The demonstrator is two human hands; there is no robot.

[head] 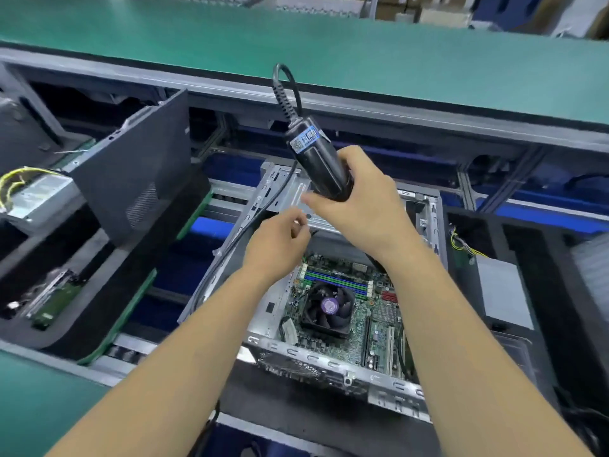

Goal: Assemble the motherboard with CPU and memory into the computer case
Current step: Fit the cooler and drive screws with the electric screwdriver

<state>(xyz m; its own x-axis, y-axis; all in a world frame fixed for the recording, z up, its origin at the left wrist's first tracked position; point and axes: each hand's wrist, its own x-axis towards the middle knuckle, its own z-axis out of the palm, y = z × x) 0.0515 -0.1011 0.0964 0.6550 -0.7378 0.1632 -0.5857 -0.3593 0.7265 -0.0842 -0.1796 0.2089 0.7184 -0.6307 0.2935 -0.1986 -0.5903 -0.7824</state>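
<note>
An open grey metal computer case lies in front of me with the green motherboard inside it. A black CPU fan and memory sticks sit on the board. My right hand grips a black electric screwdriver, tilted above the far end of the case, with its cable looping upward. Just below it, my left hand has its fingers curled near the screwdriver's hidden tip, pinching something small that I cannot make out.
A black case panel stands tilted to the left. Beside it lie a power supply with yellow wires and a drive in a black tray. Another tray with a grey unit is at the right. A green belt runs behind.
</note>
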